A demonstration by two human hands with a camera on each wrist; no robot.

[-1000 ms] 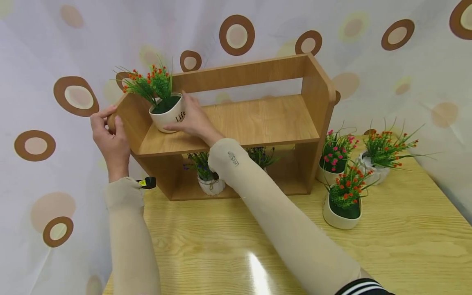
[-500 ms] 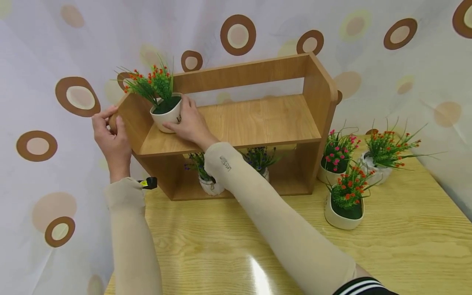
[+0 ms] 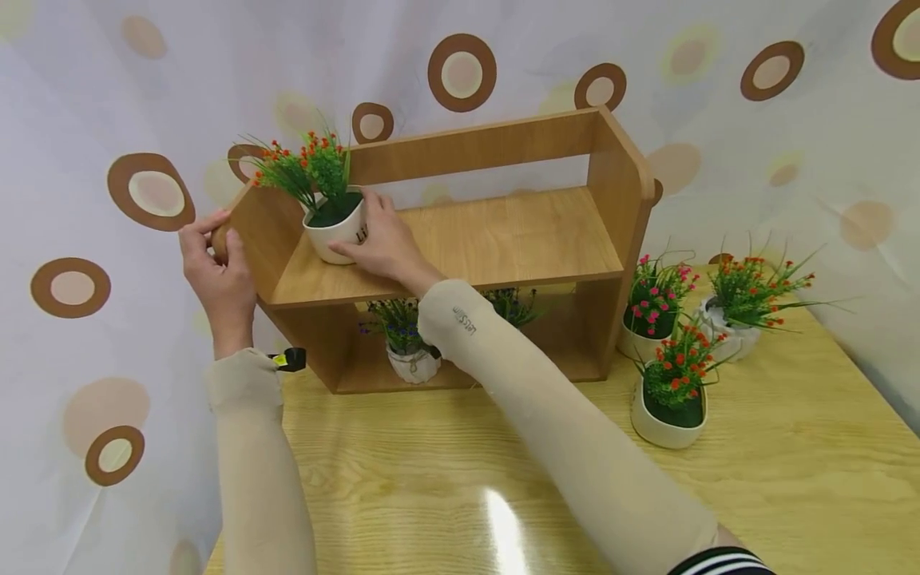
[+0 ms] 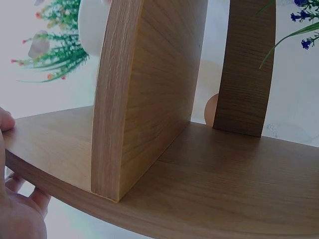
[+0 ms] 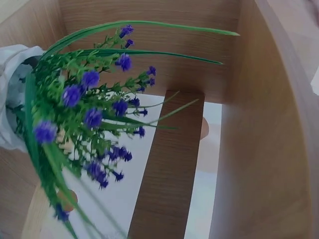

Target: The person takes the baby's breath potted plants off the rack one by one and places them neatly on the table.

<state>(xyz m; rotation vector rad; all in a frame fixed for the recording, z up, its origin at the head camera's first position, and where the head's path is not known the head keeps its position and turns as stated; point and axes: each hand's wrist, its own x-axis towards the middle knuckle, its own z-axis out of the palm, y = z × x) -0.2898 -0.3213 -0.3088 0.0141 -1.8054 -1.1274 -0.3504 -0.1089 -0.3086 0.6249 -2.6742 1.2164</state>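
Observation:
A white flowerpot (image 3: 332, 239) with dark lettering holds green artificial plants with orange-red flowers. It is at the left end of the upper shelf board of a wooden desktop shelf (image 3: 496, 231). My right hand (image 3: 388, 243) grips the pot from its right side, thumb in front and fingers behind. With my left hand (image 3: 223, 279) I hold the front edge of the shelf's left side panel; the left wrist view shows fingers (image 4: 40, 198) curled under that panel. On the lower level, blue-purple flowers stand in a whitish wrapped pot (image 3: 414, 367), seen from above in the right wrist view.
A second blue-flowered plant (image 3: 512, 307) is partly hidden behind my right sleeve. Right of the shelf on the wooden table (image 3: 402, 487) stand a pink-flowered pot (image 3: 638, 345) and two orange-red-flowered pots, one farther back (image 3: 735, 342) and one in front (image 3: 664, 433). A circle-patterned curtain (image 3: 517, 40) hangs behind.
My right hand and the lettered flowerpot have shifted slightly right, away from the left side panel. The left hand stays on the panel.

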